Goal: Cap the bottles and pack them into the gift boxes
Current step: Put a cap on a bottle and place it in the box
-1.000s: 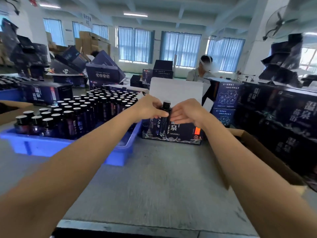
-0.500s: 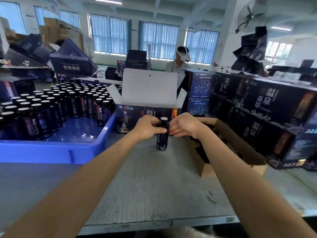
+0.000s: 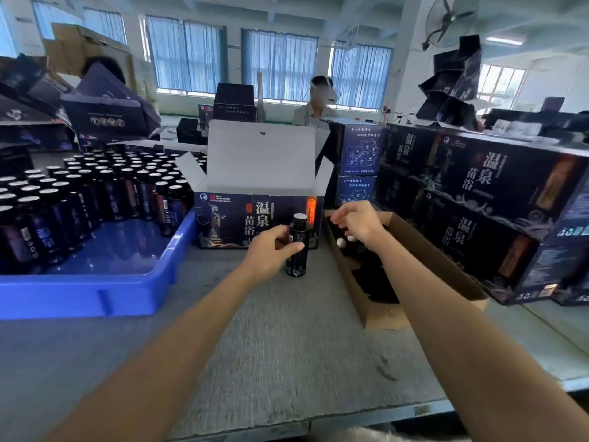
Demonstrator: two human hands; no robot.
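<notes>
Left hand (image 3: 271,248) wraps bottle (image 3: 297,250), thumb in front, fingers behind. Bottle upright on table (image 3: 271,346), silvery top, likely uncapped. Right hand (image 3: 361,223) over cardboard carton (image 3: 424,247), fingers curled; pinching cap or not, cannot tell.

Risk: tall narrow bottle, sideways push while capping could tip it.

Open gift box (image 3: 255,218) just behind fingers. Blue tray (image 3: 95,295) of bottles left of them. Stacked boxes (image 3: 478,199) beyond right fingers crowd reach.
</notes>
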